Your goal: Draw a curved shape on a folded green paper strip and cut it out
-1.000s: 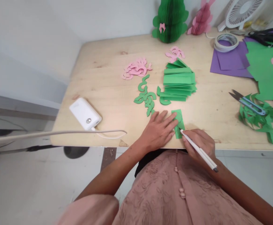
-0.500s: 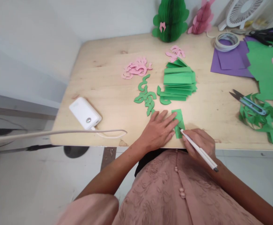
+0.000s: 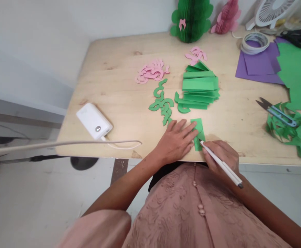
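A small green paper strip (image 3: pixel 198 126) lies near the table's front edge with a thin curved line drawn on it. My left hand (image 3: pixel 177 139) is spread flat, its fingertips resting on the strip's left side. A white pen (image 3: pixel 225 165) is pinched in my right hand (image 3: pixel 224 155), its dark tip touching the strip or just over it. Just beyond my left hand lie curved green paper cutouts (image 3: pixel 163 105). Folded green paper strips (image 3: pixel 199 86) stand in a fanned stack farther back.
Pink cutouts (image 3: pixel 152 71) lie behind the green ones. A white power bank (image 3: pixel 93 120) with a cable sits at left. Small scissors (image 3: pixel 279 112) rest on green scraps (image 3: pixel 289 132) at right. Tape rolls (image 3: pixel 255 43), purple paper (image 3: pixel 261 63) and a fan (image 3: pixel 272 12) stand behind.
The camera view has shifted slightly. Both hands keep nearly the same place on the green strip, and the pen tip has hardly moved.
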`<state>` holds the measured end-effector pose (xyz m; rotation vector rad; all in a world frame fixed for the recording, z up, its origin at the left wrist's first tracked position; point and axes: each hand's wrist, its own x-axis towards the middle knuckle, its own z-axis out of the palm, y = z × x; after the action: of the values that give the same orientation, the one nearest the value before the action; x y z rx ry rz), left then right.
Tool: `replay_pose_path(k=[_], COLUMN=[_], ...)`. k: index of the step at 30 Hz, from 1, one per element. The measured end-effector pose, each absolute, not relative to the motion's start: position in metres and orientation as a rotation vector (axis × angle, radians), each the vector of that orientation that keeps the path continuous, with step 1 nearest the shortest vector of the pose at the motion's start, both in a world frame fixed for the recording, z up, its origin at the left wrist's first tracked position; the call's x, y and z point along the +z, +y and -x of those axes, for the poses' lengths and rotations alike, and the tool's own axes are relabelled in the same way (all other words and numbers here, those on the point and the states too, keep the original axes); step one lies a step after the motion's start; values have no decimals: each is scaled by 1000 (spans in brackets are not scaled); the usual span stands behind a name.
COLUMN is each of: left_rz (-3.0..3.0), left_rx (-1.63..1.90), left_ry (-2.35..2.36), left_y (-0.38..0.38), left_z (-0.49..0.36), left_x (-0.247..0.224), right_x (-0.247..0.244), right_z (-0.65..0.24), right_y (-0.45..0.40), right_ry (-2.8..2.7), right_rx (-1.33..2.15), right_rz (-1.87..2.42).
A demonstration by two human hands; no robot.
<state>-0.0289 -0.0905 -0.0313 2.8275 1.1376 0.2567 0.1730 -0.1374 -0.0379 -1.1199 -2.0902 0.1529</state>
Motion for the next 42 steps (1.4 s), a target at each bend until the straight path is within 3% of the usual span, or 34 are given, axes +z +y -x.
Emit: replay_pose_path(k=[42], left_rz=[-2788], left_rx=[284], left_ry=[1138], left_y=[-89], left_z=[29], left_x=[-31], right_x=[-39], right_z=[-174], right_y=[-136], right_ry=[-2160], right_rx=[43], right_rz=[1069])
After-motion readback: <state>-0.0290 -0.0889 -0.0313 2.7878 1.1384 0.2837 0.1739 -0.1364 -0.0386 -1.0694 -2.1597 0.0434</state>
